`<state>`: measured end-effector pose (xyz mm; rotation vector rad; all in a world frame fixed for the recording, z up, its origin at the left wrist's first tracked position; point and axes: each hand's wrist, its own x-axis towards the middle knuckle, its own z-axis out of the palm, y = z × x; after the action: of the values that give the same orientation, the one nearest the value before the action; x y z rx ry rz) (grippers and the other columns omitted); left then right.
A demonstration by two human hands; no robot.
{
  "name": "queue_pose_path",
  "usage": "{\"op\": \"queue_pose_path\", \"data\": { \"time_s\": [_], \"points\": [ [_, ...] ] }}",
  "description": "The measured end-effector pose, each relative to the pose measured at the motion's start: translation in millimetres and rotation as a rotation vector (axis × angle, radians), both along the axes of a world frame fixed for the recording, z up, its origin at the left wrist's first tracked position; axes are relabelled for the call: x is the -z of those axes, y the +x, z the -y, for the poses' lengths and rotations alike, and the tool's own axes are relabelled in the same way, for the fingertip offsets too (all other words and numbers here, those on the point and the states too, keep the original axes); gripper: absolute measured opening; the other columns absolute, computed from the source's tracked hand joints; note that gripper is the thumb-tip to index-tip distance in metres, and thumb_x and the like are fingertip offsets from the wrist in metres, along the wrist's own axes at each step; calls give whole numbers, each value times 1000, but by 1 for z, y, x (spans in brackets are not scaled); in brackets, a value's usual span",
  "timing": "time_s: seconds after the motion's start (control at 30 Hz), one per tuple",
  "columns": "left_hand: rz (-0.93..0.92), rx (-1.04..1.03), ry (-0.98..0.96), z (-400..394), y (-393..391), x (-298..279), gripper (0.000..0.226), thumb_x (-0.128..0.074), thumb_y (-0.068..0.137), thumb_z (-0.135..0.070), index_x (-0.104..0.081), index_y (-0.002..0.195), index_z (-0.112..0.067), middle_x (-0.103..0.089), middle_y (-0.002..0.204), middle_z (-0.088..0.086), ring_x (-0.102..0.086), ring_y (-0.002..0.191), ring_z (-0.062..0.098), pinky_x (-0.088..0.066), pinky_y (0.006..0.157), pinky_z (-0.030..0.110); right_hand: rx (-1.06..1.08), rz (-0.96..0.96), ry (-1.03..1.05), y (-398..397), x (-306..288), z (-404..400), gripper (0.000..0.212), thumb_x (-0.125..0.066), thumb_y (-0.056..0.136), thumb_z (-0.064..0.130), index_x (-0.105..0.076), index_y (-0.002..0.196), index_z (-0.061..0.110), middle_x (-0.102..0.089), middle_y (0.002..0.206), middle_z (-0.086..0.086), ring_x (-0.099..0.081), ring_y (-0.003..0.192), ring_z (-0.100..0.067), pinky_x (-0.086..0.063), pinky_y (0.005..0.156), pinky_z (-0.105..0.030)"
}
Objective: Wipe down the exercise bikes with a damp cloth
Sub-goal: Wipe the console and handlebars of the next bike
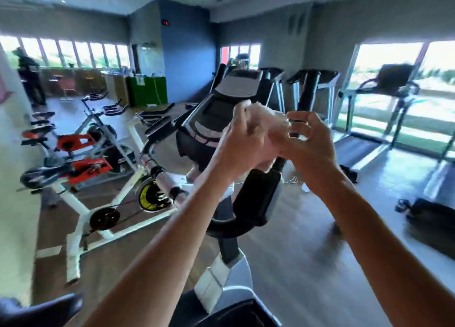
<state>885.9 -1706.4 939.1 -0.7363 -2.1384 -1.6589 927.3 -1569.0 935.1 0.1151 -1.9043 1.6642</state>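
Note:
A crumpled white cloth (267, 119) is held up between both my hands, in front of the black exercise bike's console (221, 105). My left hand (240, 144) grips the cloth's left side, fingers curled round it. My right hand (310, 142) pinches its right side with curled fingers. The black bike's column (258, 198) runs down below my hands to a white-and-grey body (221, 277). The cloth hangs clear of the console. The picture is blurred by motion.
White spin bikes (110, 198) with red parts (76, 142) stand in a row at the left. Treadmills (317, 85) line the back right by bright windows. A dark bag (433, 218) lies on the floor at right. A person (29, 77) stands far left.

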Motion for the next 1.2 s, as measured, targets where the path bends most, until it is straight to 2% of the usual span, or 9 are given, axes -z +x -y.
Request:
{"op": "queue_pose_path", "data": {
  "time_s": [0.1,0.2,0.37,0.57,0.67,0.77,0.93,1.07,1.2],
  "points": [
    [36,111,41,-51,-24,-6,11,-55,99,-21,-49,108,-22,-60,97,-14,-58,89,4,-52,90,38,103,38,56,-15,-8,-38,45,-83,79,6,-58,117,7,-69,98,-7,-69,81,-21,-62,70,-44],
    [82,122,61,-89,-53,-9,15,-49,100,-24,-37,91,-24,-54,94,-6,-54,82,6,-50,73,32,40,120,62,-33,-13,-75,40,-70,87,-6,-52,124,-3,-64,108,-21,-63,92,-32,-60,73,-44],
    [21,20,-105,-133,-96,-4,33,-37,103,-18,-31,135,-12,-48,121,13,-52,99,21,-40,78,28,270,173,385,-59,-29,-128,26,-60,94,-4,-60,119,4,-65,118,-14,-64,102,-28,-54,95,-41],
    [-162,-255,-253,-167,-124,9,74,-50,96,-62,-38,141,-4,-43,139,22,-54,119,31,-47,79,32,394,123,738,-85,-64,-141,33,-48,103,9,-55,135,8,-61,131,-3,-57,115,-13,-46,97,-28],
    [-257,-320,-259,-179,-133,3,79,-51,96,-61,-36,144,0,-48,139,23,-57,119,34,-51,88,36,415,150,893,-109,-85,-137,40,-42,103,10,-50,142,9,-63,130,-9,-62,112,-22,-46,91,-27],
    [-307,-333,-178,-192,-143,-6,77,-54,96,-58,-40,142,2,-53,134,24,-60,117,35,-53,87,38,421,224,970,-127,-101,-138,48,-36,100,7,-48,147,11,-52,147,-13,-58,125,-27,-46,107,-40],
    [-419,-315,-24,-209,-170,-36,82,-68,90,-47,-40,143,9,-54,136,28,-52,129,38,-47,106,42,400,302,992,-132,-118,-137,74,-33,72,8,-54,143,13,-57,143,-9,-60,126,-26,-47,108,-46],
    [-331,-258,77,-209,-163,-32,69,-67,90,-42,-46,134,7,-65,120,23,-67,107,36,-60,79,44,420,339,981,-132,-121,-135,84,-30,63,11,-54,144,14,-52,148,-6,-46,140,-18,-35,118,-36],
    [-302,-227,38,-197,-154,-9,51,-66,92,-38,-50,118,2,-67,103,17,-70,86,33,-53,64,35,463,346,977,-131,-117,-133,76,-35,77,-14,-52,145,16,-50,150,-6,-45,140,-19,-37,112,-24]
  ]
}}
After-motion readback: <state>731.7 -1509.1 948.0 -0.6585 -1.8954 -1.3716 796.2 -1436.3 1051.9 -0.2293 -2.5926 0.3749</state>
